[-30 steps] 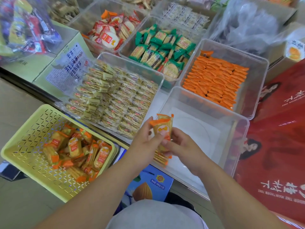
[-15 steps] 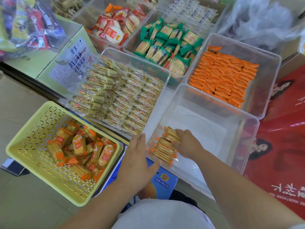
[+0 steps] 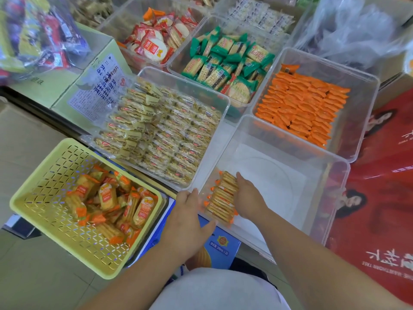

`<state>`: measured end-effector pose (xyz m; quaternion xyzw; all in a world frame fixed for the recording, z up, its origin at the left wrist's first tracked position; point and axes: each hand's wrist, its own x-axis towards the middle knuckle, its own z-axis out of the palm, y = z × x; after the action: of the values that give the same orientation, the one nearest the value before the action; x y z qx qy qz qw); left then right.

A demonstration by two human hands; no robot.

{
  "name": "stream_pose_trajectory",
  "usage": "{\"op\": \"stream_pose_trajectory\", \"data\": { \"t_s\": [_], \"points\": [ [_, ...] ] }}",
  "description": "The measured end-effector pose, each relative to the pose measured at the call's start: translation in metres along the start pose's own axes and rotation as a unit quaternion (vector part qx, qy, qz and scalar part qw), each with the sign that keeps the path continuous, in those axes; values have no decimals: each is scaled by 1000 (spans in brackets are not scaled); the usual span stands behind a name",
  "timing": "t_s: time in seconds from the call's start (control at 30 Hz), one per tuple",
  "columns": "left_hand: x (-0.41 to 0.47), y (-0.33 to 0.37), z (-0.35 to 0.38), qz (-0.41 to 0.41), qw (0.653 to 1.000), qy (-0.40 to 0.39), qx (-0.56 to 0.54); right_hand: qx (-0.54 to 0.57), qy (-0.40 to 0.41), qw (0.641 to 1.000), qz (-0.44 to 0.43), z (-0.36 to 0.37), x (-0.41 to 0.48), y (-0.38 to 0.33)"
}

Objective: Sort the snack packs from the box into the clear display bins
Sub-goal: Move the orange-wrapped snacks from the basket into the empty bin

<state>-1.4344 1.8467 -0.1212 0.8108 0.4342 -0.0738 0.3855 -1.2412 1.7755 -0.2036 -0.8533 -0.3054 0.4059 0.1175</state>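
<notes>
A red printed box (image 3: 380,209) with pictures of a figure and white lettering is lying along the right edge. A blue carton (image 3: 220,248) showing an orange emblem is sitting low in the middle, partly hidden. A pale green cardboard carton (image 3: 89,83) bearing a white label with dark print is standing at the upper left, and a clear bag of colourful packets (image 3: 38,34) is resting on it. A crumpled clear plastic bag (image 3: 357,27) is lying at the upper right. Plain brown cardboard (image 3: 24,135) is showing at the left.
</notes>
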Motion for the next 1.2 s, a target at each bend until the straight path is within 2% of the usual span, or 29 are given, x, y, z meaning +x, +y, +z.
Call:
{"op": "stream_pose_trajectory", "data": {
  "t_s": [0.07, 0.2, 0.37, 0.47, 0.63, 0.73, 0.83, 0.97, 1.07, 1.2],
  "points": [
    [0, 0, -1, -2, 1000, -2, -11, 23, 7, 1000, -1, 0, 0, -1],
    [0, 1, -2, -4, 1000, -4, -25, -1, -24, 999, -21, -2, 3, -2],
    [-1, 1, -3, -1, 999, -12, -36, -107, -22, 994, -3, -7, -1, -2],
    [-8, -1, -5, 13, 999, 0, -39, -123, -19, 992, -13, -8, -3, -2],
    [-34, -13, -24, 50, 995, 67, -60, -126, -13, 992, -21, -9, -12, -3],
    [-48, -34, -49, 65, 986, 135, -79, -122, -10, 992, -12, -10, -19, -8],
    [-52, -69, -80, 38, 976, 194, -94, -137, 21, 990, 4, -11, -33, -19],
    [-37, -135, -127, -39, 989, 141, -6, -116, 93, 989, 8, -3, -61, -46],
    [-15, -174, -165, -15, 995, 82, 61, -77, 151, 985, -34, 13, -88, -75],
    [17, -206, -203, 35, 984, -64, 165, 19, 198, 976, -93, 41, -121, -121]
  ]
}}
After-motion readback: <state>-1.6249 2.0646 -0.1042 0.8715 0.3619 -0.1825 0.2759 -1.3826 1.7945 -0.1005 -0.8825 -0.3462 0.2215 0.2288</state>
